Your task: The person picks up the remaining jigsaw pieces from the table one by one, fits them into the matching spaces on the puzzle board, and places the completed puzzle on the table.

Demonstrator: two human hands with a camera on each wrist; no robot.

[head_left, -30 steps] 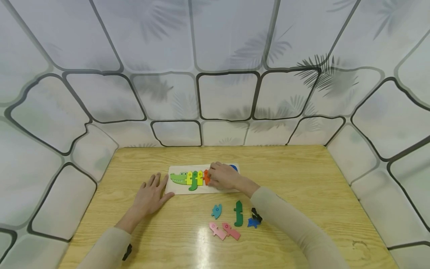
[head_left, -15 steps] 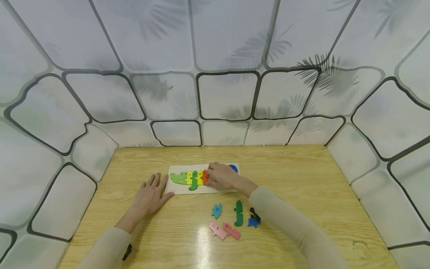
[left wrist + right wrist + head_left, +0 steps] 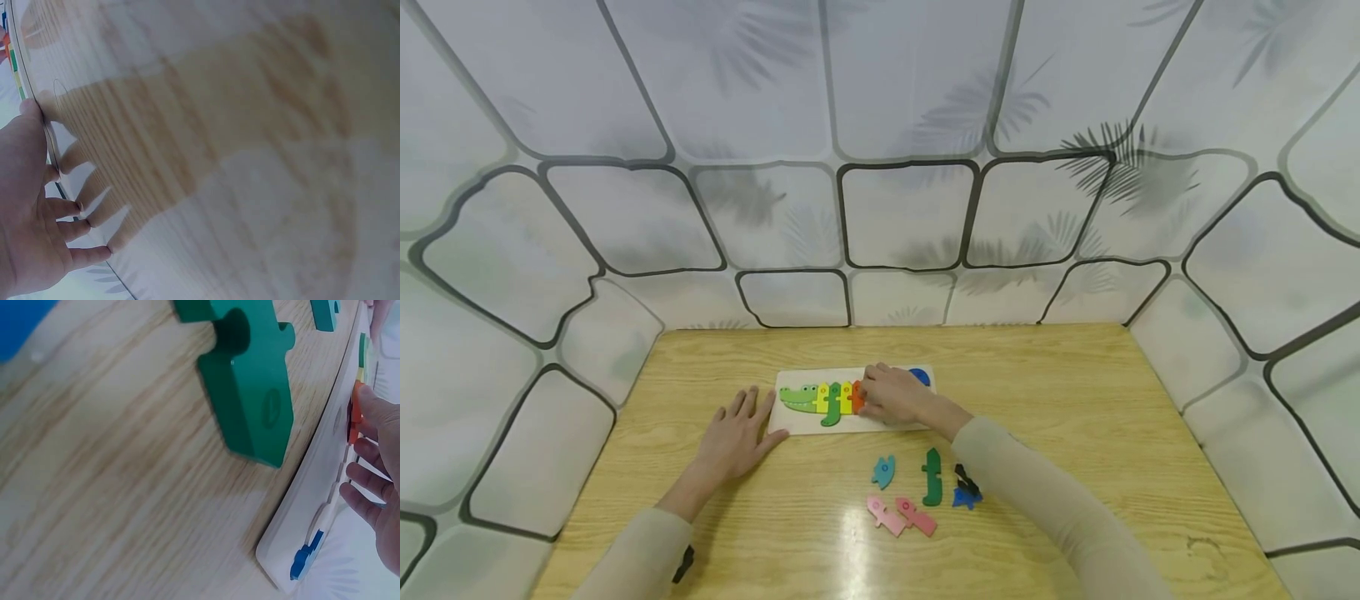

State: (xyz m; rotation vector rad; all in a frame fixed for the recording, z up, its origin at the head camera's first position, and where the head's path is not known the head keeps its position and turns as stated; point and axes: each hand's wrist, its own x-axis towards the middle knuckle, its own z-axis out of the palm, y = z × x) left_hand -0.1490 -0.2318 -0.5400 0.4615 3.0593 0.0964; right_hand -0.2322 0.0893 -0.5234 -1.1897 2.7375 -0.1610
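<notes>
A pale wooden puzzle board (image 3: pixel 797 426) lies on the table, with a green crocodile head (image 3: pixel 799 399) set in its left part. Beside the head follow a yellow piece (image 3: pixel 823 398), a green leg piece (image 3: pixel 833 405) and a second yellow piece (image 3: pixel 847 398). My right hand (image 3: pixel 895 395) pinches an orange puzzle piece (image 3: pixel 356 411) next to that second yellow one, thumb on its near side; the hand covers the board's right-middle in the head view. My left hand (image 3: pixel 735 433) lies with fingers spread at the board's left end, its thumb at the near corner.
Loose pieces lie in front of the board: a teal one (image 3: pixel 883 472), a dark green leg (image 3: pixel 932 477), two pink ones (image 3: pixel 886 516) and a blue one (image 3: pixel 966 498) by the right sleeve. Blue (image 3: pixel 919 377) shows at the board's right end. Patterned walls enclose the wooden table (image 3: pixel 760 533).
My right hand has shifted slightly left with the orange piece, closer to the second yellow piece. The left hand and the loose pieces have stayed put.
</notes>
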